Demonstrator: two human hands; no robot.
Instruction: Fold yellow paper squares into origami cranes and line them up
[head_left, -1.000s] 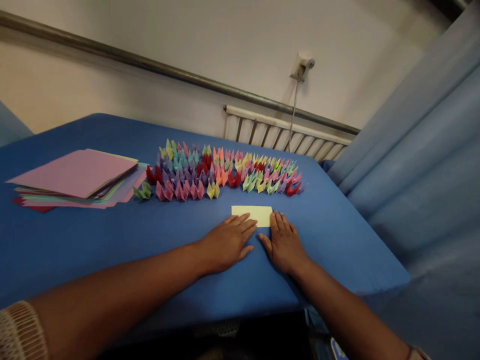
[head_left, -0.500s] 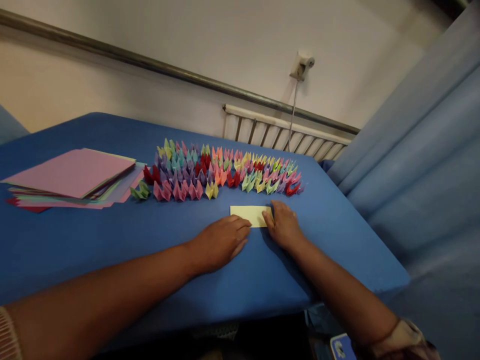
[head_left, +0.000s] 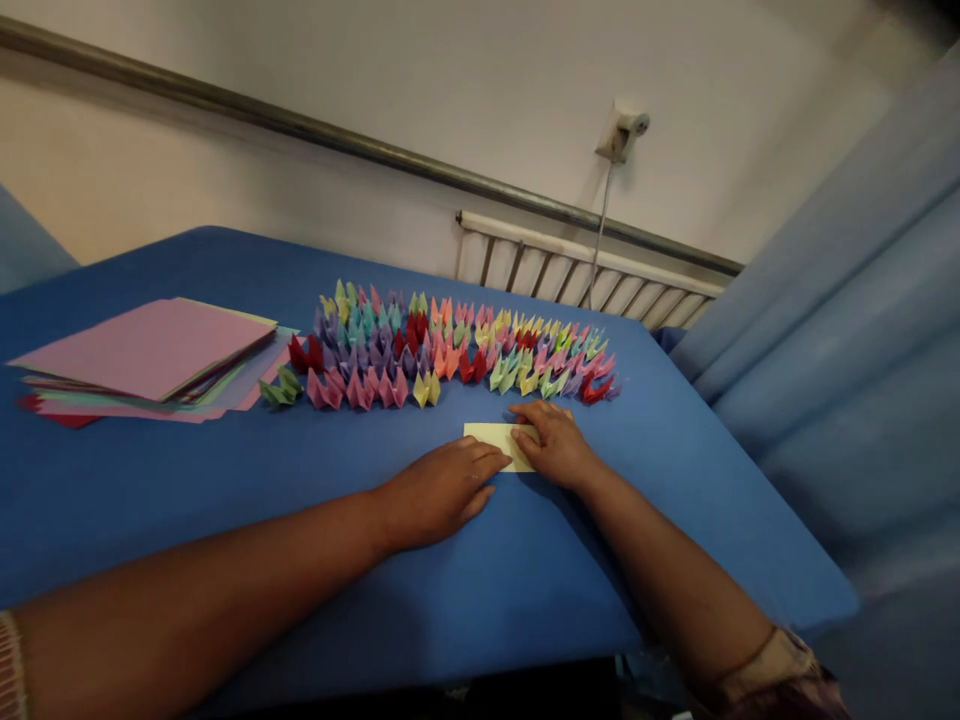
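Observation:
A small pale yellow paper rectangle lies flat on the blue table in front of me. My left hand rests palm down, its outstretched fingertips on the paper's near edge. From the right, my right hand covers that end of the paper. Its thumb touches the top surface and its index finger reaches along the far edge, apart from the thumb. Just beyond stand rows of folded paper figures in many colours, several of them pointed like tulips or cranes.
A stack of coloured paper sheets, pink on top, lies at the left. Behind the table are a wall rail, a radiator and a socket with a cord. A blue curtain hangs along the right side.
My right hand has slid left along the far edge of the paper, its index finger closer to the middle. My left hand stays on the near edge. The view has shifted slightly.

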